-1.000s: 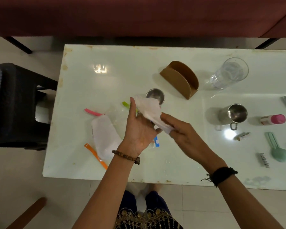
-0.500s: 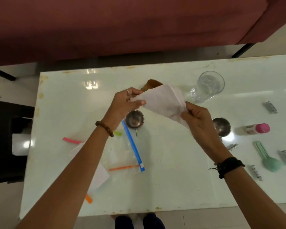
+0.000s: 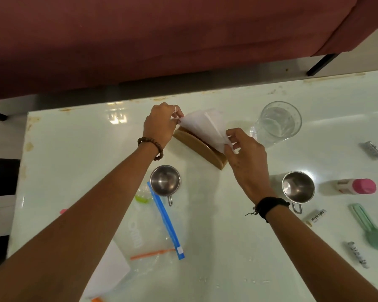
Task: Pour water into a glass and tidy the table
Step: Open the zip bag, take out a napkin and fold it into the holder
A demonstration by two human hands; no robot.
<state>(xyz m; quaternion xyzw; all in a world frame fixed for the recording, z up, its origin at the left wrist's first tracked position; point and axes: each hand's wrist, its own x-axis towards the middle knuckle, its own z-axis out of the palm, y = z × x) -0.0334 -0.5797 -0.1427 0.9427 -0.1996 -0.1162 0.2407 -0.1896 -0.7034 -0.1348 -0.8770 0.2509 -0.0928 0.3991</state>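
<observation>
— White napkin (image 3: pixel 203 127): who is gripping it, and why both ends?

— I am pinching it at both ends, left hand (image 3: pixel 160 125) at its 9 o'clock corner, right hand (image 3: pixel 243 153) at its 4 o'clock edge, keeping it flat enough to slide into the wooden holder (image 3: pixel 200 149) just beneath.

— Where is the glass (image 3: pixel 276 123) sitting?

— At the holder's 2 o'clock, upright on the table (image 3: pixel 74 149), holding water, near my right hand. I am judging pouring done and tidying under way.
</observation>
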